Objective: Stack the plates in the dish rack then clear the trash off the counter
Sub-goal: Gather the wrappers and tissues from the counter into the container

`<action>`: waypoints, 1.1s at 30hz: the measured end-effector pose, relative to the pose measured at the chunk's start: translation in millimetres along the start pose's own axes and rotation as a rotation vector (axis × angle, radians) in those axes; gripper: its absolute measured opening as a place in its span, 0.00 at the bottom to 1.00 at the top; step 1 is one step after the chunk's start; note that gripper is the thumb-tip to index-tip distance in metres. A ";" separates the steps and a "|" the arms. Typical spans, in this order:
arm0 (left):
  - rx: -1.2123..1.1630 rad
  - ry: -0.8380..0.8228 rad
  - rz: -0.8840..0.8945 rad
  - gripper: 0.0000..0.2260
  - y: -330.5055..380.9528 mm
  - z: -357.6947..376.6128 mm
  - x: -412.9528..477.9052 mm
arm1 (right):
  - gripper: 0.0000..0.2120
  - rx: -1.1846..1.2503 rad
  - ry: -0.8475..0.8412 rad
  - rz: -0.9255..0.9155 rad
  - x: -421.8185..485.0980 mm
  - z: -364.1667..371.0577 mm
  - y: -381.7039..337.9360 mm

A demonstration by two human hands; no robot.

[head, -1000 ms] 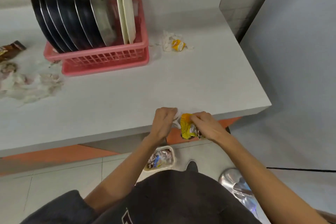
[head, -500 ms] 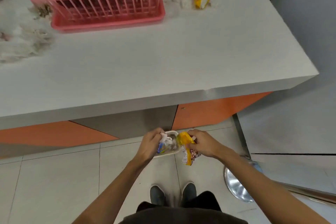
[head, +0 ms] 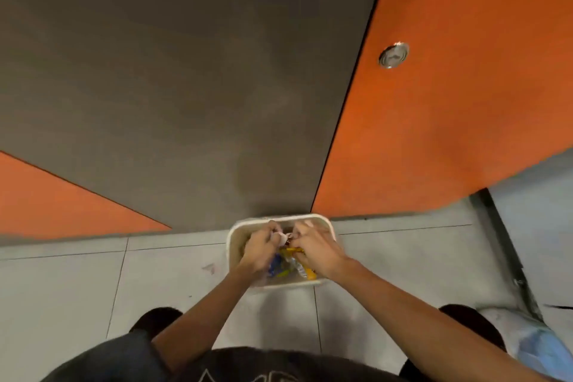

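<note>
A small cream waste bin [head: 233, 234] stands on the floor against the cabinet base, with several wrappers inside. Both my hands are down in its mouth. My left hand [head: 260, 253] is closed around a white crumpled tissue [head: 282, 237]. My right hand [head: 316, 250] pinches a yellow wrapper [head: 291, 250] just above the other trash. The counter top, the dish rack and the plates are out of view.
The cabinet front fills the upper frame: a grey door [head: 173, 77] and an orange door [head: 465, 87] with a round metal pull [head: 393, 54]. Light floor tiles [head: 93, 282] spread around the bin. My dark shoes [head: 158, 318] stand on either side.
The view has dropped from the counter to the floor. Both hands carried the tissue and yellow wrapper down from the counter edge into the mouth of the bin.
</note>
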State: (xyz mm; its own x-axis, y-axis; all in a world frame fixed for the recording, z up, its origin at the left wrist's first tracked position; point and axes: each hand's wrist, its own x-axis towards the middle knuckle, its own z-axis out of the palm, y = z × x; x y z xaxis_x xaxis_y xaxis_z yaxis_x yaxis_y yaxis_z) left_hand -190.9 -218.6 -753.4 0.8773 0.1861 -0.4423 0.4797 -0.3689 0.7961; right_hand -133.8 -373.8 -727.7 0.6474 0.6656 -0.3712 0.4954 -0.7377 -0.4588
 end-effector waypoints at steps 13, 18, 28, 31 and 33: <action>0.279 -0.255 -0.039 0.14 -57.1 34.2 52.0 | 0.21 0.047 -0.245 0.172 48.5 58.5 32.0; 0.260 -0.186 0.107 0.12 -45.4 16.8 40.8 | 0.16 0.088 -0.162 0.124 30.7 37.7 33.3; 0.532 -0.016 0.512 0.14 -42.7 -19.3 10.6 | 0.10 0.079 0.020 0.028 0.7 23.2 20.0; 0.421 0.081 0.503 0.07 -28.3 -32.7 -2.0 | 0.09 0.105 0.054 0.023 -5.1 7.4 11.7; 0.289 0.095 0.418 0.07 -5.0 -43.1 -22.1 | 0.08 0.143 0.071 0.025 -15.1 -9.4 -1.1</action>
State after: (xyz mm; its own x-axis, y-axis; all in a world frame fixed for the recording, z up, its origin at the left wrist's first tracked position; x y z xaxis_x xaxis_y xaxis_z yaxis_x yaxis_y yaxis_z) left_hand -212.0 -181.6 -729.8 0.9971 0.0462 -0.0605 0.0759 -0.6634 0.7444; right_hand -138.6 -384.2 -714.1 0.7004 0.6336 -0.3285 0.3939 -0.7270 -0.5625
